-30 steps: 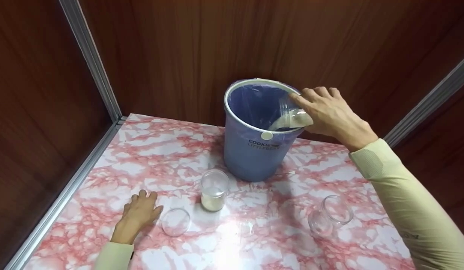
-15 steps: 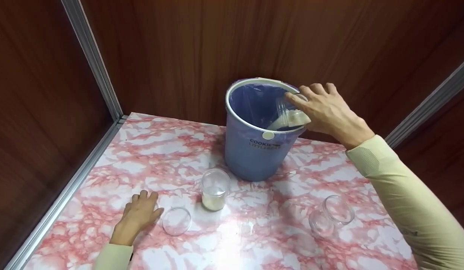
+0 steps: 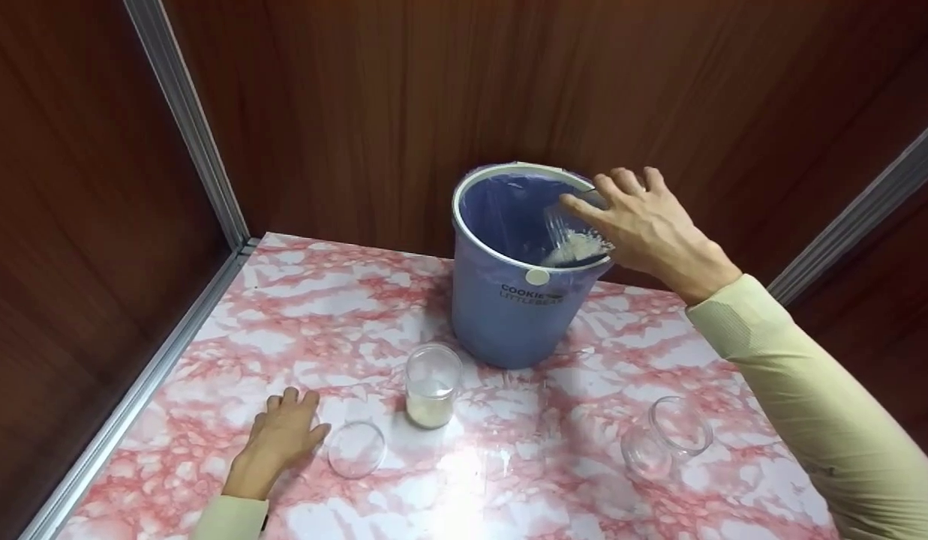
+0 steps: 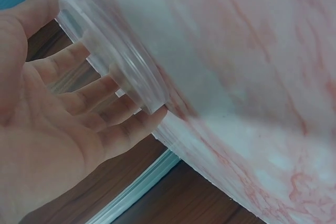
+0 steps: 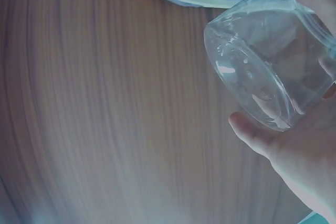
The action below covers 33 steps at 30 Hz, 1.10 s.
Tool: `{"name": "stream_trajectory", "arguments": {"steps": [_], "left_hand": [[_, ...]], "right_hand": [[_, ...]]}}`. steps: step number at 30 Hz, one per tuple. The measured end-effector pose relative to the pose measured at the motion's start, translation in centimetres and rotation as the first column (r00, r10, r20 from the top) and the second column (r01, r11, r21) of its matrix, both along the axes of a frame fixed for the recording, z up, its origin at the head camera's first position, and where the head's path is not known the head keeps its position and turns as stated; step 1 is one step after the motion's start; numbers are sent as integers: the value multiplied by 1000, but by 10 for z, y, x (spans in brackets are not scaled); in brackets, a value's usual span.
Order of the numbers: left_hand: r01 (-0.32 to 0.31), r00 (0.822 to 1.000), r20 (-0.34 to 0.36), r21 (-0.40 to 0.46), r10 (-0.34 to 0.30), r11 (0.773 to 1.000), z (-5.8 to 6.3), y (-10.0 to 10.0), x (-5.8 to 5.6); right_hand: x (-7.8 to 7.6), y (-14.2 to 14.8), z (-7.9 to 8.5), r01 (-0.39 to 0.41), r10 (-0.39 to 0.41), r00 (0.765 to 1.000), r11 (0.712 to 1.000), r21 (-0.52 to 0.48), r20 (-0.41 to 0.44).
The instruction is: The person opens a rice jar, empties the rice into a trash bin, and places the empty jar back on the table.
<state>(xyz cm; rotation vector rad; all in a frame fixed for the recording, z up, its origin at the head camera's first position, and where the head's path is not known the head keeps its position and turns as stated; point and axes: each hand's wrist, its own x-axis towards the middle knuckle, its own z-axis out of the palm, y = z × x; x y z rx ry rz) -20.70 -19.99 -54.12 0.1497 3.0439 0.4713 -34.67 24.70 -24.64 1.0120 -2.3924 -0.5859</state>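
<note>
Head camera is giving me the change first: the pale, grainy filling (image 3: 580, 246) is lying loose and broken up now, where half a second ago it was sitting as a smoother mass. The right hand (image 3: 647, 229) is edging slightly farther inward over the mouth of the tall blue bin (image 3: 501, 330) with its cream rim. I'm judging that the emptying is well along, though I'm not managing to see how much is remaining.

That hand is gripping a clear, cylindrical, plastic-looking jar (image 5: 252, 72), tilting it mouth-down at the 4 o'clock of the bin's opening; on the right wrist feed, its base is looking bare apart from some specks.

The left hand (image 3: 282, 435) is staying at the bin's 8 o'clock, fingers lying relaxed on the red-and-white marbled tabletop (image 3: 283, 281). A clear, round, rimmed lid (image 3: 356, 450) is lying just beside it at 3 o'clock; I'm not able to tell whether the thumb is touching it.

A second clear jar (image 3: 430, 386), upright with pale grain inside, is standing at the bin's 7 o'clock, and another clear, empty-looking vessel (image 3: 662, 442) is sitting at 5 o'clock.
</note>
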Motion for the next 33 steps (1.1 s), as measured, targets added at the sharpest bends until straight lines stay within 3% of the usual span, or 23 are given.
{"name": "stream_trajectory", "arguments": {"steps": [5, 13, 17, 21, 28, 33], "left_hand": [[0, 1000, -15, -12, -1, 1000, -1, -1, 0], [-9, 1000, -22, -14, 9, 1000, -1, -1, 0], [-8, 999, -34, -13, 8, 1000, -1, 1, 0], [-6, 999, -35, -5, 5, 1000, -1, 3, 0], [-14, 999, -34, -1, 14, 1000, -2, 3, 0], [-12, 999, -47, -8, 12, 1000, -5, 2, -1]], "right_hand": [[0, -3, -1, -24, 25, 999, 999, 30, -34], [3, -15, 1, 10, -3, 999, 985, 174, -43], [2, -19, 1, 13, 18, 995, 956, 295, -100], [1, -21, -1, -22, 103, 979, 909, 416, -173], [-4, -26, -4, -107, 233, 950, 868, 486, -208], [-4, -28, -6, -83, 216, 955, 854, 513, -204]]}}
